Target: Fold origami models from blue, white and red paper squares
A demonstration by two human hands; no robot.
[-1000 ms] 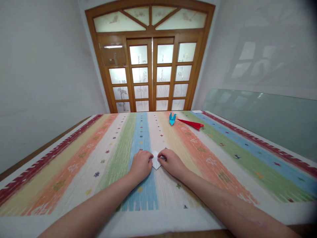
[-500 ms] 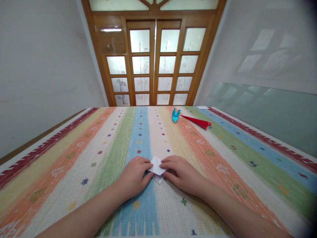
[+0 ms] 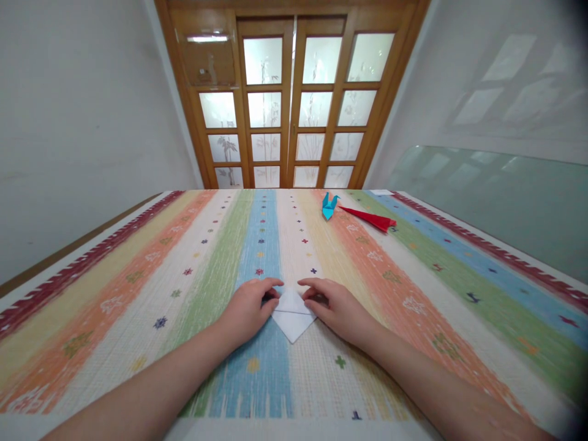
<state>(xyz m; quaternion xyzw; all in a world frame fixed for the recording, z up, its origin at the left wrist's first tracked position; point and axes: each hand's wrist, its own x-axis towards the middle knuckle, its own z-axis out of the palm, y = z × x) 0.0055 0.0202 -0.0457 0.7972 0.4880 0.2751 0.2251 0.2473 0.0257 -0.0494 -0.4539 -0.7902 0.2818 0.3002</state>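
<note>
Since the earlier frames the white paper [image 3: 293, 317] has opened out flatter and shows more between the hands, and the view has tipped further down onto the table.

The paper lies flat on the striped tablecloth [image 3: 138, 275], on the pale stripe just right of the blue one, folded to a diamond shape whose long axis runs away from the person; its sharper tip points toward the near edge. The left hand [image 3: 248, 309] presses its left corner and the right hand [image 3: 337, 309] its right corner, fingertips down on the paper, the hands close but apart. Well beyond, near the far edge, sit a blue paper bird [image 3: 329, 206] and a red folded paper [image 3: 371, 219].
</note>
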